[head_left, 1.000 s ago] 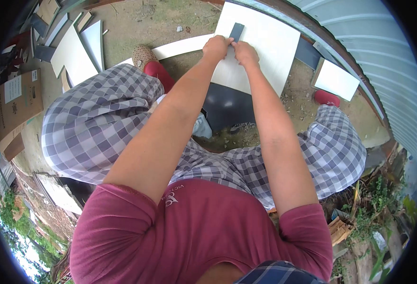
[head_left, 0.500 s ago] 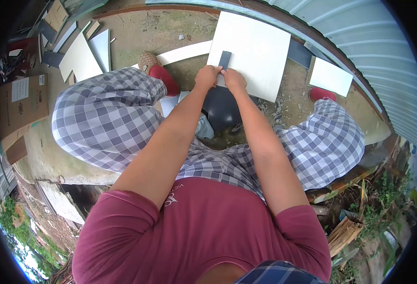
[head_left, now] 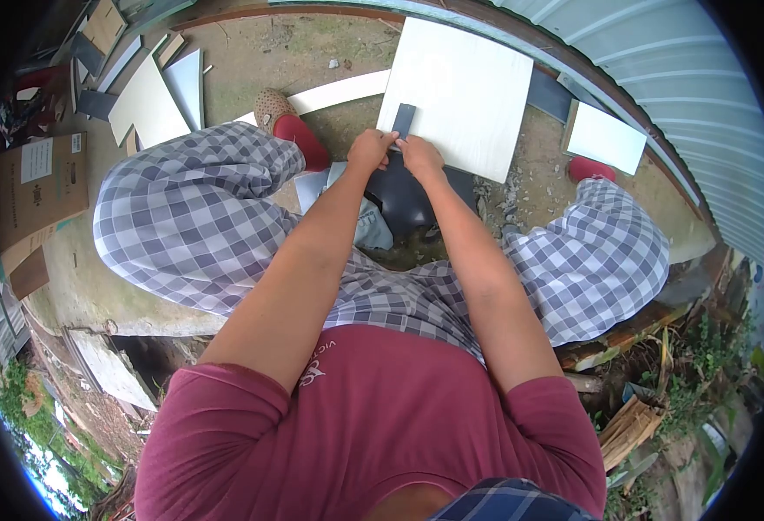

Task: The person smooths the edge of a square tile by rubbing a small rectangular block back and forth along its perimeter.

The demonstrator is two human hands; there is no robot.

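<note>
A flat dark grey strip lies on the near left part of a white board, its far end pointing away from me. My left hand pinches the near end of the strip from the left, fingers closed. On the other side my right hand grips the same end, thumb close to the left thumb. What the strip's held end looks like is hidden by the fingers. Under the board's near edge and my forearms sits a shiny black rounded object, with a pale grey-blue item beside it.
Offcut boards lie at the far left, near a cardboard box. A smaller white panel rests to the right by my foot. Corrugated metal sheeting borders the far right. Gravel lies on the ground.
Both hands and the dark strip have slid a little toward me and to the left across the white board. The board has hardly moved.
</note>
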